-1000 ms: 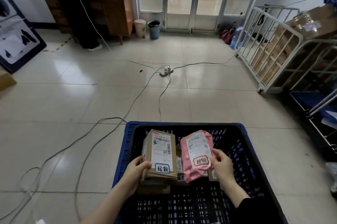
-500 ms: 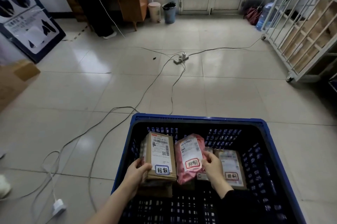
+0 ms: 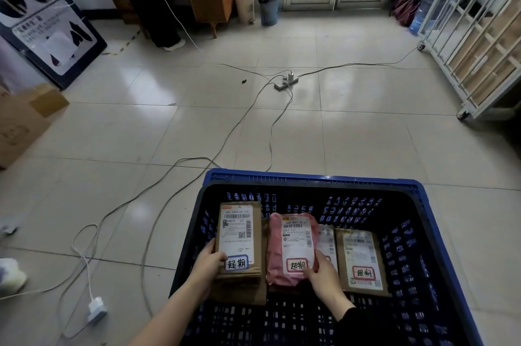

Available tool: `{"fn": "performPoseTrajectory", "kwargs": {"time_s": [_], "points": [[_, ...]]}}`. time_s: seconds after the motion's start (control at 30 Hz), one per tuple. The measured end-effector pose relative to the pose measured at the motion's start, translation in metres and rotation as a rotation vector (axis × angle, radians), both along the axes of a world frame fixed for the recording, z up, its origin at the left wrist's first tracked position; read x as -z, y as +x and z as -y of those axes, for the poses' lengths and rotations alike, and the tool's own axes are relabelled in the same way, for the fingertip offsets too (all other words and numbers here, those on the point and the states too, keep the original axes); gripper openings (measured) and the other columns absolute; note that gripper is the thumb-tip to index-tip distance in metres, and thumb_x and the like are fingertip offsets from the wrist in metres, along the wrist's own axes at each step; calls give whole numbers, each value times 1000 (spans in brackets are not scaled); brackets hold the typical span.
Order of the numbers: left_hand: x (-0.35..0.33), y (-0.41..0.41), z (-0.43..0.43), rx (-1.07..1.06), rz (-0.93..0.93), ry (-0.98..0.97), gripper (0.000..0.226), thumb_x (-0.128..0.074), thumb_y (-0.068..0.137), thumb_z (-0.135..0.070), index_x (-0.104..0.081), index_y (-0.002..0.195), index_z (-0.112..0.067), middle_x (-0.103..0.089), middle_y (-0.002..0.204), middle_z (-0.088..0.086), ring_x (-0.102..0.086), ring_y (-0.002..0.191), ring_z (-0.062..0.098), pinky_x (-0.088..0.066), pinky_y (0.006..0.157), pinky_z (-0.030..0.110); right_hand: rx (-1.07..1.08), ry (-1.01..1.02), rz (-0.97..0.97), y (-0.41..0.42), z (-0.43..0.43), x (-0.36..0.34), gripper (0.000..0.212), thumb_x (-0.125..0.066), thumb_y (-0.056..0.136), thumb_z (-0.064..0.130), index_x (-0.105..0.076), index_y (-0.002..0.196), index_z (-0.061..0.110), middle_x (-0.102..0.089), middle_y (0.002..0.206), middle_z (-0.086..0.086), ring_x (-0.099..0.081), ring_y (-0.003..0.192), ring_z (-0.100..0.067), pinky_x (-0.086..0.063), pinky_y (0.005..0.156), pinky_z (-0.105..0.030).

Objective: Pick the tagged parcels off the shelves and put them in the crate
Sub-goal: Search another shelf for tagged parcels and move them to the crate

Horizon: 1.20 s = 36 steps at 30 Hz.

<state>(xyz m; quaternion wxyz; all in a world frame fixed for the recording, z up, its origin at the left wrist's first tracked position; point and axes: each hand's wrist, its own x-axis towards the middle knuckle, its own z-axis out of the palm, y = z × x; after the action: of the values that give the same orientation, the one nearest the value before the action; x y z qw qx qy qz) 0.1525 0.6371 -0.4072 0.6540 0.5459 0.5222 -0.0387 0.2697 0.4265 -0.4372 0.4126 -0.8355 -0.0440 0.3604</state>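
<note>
Fingers (image 3: 219, 257) round brown parcel (image 3: 239, 233), pink parcel (image 3: 277, 258)

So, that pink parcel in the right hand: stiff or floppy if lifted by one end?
Probably floppy: the pink parcel is a wrinkled soft bag with rounded edges, so it may sag from the end the right hand pinches. Likely light, since a pinch at one end seems to steady it. The film may be slippery.
</note>
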Motion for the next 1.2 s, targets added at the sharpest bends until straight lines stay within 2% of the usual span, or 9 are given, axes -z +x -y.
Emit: {"fn": "performPoseTrajectory", "kwargs": {"time_s": [0.2,0.4,0.5,0.6,0.67,0.77,0.9,1.07,1.2], "points": [[-12,0,1,85,-36,160,67,-37,90,11,-20,150,-14,-46,142,13,-53,120,29,-48,97,41,-55,-28,23,-1,3,-4,47,-55,90,5,-43,135,12,-55,125,-10,-51,119,-24,-39,100,-29],[-34,8,6,251,-44,338,66,-41,91,9,-17,150,-9,-38,146,14,-44,130,27,-43,101,35,-102,-90,81,0,7,-27,57,-55,91,9,-32,143,13,-48,133,-12,-49,121,-24,-37,108,-35],[-43,5,7,423,-97,501,68,-48,90,-2,-17,150,-12,-33,147,12,-33,135,25,-32,110,33,-141,-120,145,-1,10,-44,56,-54,92,13,-32,143,16,-44,137,-9,-48,122,-21,-37,108,-34],[-50,3,8,621,-182,648,74,-51,92,-20,-8,152,-14,-22,154,14,-18,143,26,-17,119,36,-218,-195,238,-3,13,-62,60,-52,94,23,-24,147,17,-36,146,-3,-38,132,-18,-32,109,-31],[-58,3,10,750,-241,752,74,-49,94,-30,-6,152,-12,-15,157,12,-11,146,25,-11,120,33,-250,-255,300,-5,16,-73,63,-50,95,29,-19,148,18,-30,151,-2,-32,136,-17,-31,110,-32],[-68,4,13,905,-274,912,74,-47,93,-43,-12,151,-12,-18,156,9,-14,145,25,-13,120,33,-297,-338,402,-12,22,-89,63,-47,95,35,-19,149,19,-27,152,0,-28,138,-17,-29,112,-32],[-87,6,21,1032,-256,1048,72,-47,92,-46,-15,150,-14,-19,155,9,-15,145,24,-13,120,34,-325,-415,525,-22,29,-110,62,-43,96,40,-17,148,19,-25,153,-1,-25,140,-19,-24,112,-29],[-104,8,30,1156,-196,1126,72,-43,94,-45,-12,151,-15,-14,158,10,-10,147,25,-9,121,37,-295,-469,610,-41,41,-127,65,-44,95,42,-17,149,18,-22,155,-3,-20,143,-19,-19,118,-32],[-113,9,40,1248,-111,1127,71,-44,94,-44,-12,151,-16,-13,158,11,-9,147,27,-8,120,39,-246,-511,682,-61,54,-146,63,-42,96,41,-17,148,16,-24,154,-3,-22,142,-17,-16,116,-27]]}}
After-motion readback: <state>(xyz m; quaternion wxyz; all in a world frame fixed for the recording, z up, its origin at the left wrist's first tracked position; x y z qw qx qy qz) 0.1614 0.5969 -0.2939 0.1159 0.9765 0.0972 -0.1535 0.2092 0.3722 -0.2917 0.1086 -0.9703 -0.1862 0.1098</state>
